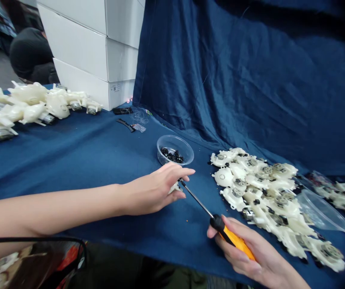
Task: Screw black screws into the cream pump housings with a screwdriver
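Note:
My left hand (157,188) rests on the blue cloth, its fingers closed around a small white plastic part (176,187) that is mostly hidden under them. My right hand (250,253) grips the orange handle of a screwdriver (220,224). The thin metal shaft runs up and left, and its tip touches the white part at my left fingertips. Just beyond my left hand stands a clear plastic cup (175,149) with several small black pieces in it.
A heap of white plastic gear housings (268,192) lies on the right, beside a clear lid (323,208). More assembled white parts (31,106) lie at the far left. White boxes (100,52) are stacked behind, and a blue cloth backdrop (250,80) hangs at the rear.

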